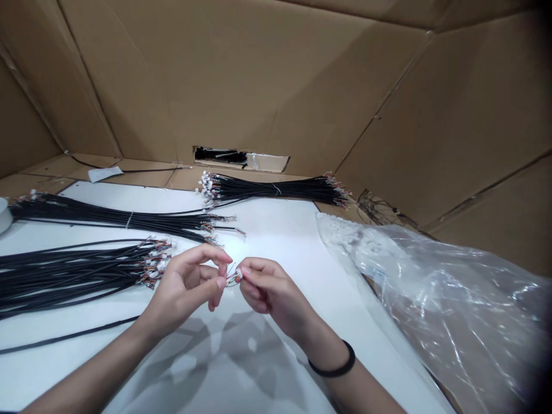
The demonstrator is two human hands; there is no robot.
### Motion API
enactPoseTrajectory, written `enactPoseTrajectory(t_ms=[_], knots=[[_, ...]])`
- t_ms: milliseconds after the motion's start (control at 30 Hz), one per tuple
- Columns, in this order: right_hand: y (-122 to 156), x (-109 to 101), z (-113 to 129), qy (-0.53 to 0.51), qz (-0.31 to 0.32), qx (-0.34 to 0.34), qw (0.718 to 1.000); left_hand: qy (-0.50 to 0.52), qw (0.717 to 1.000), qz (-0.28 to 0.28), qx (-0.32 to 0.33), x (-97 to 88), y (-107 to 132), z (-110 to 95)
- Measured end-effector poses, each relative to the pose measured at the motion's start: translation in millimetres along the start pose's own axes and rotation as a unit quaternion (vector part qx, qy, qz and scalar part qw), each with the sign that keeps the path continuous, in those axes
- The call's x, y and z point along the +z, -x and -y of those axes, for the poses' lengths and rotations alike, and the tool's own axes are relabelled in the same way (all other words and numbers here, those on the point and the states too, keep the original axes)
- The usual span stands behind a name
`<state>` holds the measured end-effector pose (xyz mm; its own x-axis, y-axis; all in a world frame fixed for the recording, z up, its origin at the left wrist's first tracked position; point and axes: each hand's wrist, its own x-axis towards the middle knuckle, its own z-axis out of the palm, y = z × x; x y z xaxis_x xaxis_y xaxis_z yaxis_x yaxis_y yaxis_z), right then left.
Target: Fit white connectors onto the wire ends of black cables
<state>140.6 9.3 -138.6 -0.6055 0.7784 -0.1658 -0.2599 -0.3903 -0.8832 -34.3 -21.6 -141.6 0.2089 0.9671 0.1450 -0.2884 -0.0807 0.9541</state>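
White connector (pixel 238 275), one: centre, at the fingertips.
Cardboard wall (pixel 241 80): rear.
White tabletop (pixel 293 241): below.
Clear plastic sheet (pixel 448 287): right side.
Black cable bundles (pixel 276 188), three: two at left, one at rear.
Left hand (pixel 187 279): fingers curled beside the connector's thin wires (pixel 232 280); whether gripping them, cannot tell.
Right hand (pixel 269 284): pinching the connector, thumb against forefinger.
Black wristband (pixel 336 368): right wrist.
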Motion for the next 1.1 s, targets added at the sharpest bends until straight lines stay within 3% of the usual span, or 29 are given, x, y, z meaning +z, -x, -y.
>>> enactPoseTrajectory(t_ms=[200,500,1100], knots=[[-0.4,0.7,0.3,-0.059,0.021,0.044,0.997,0.03,0.999,-0.017,0.002,0.8,-1.2,-0.5],[-0.4,-1.1,-1.4,-0.057,0.022,0.034,0.998,0.068,0.997,-0.013,-0.016,1.5,-3.9,-3.9],[0.0,0.2,-0.5,-0.053,0.015,0.03,0.998,0.04,0.999,-0.016,-0.013,0.5,-3.7,-0.5]])
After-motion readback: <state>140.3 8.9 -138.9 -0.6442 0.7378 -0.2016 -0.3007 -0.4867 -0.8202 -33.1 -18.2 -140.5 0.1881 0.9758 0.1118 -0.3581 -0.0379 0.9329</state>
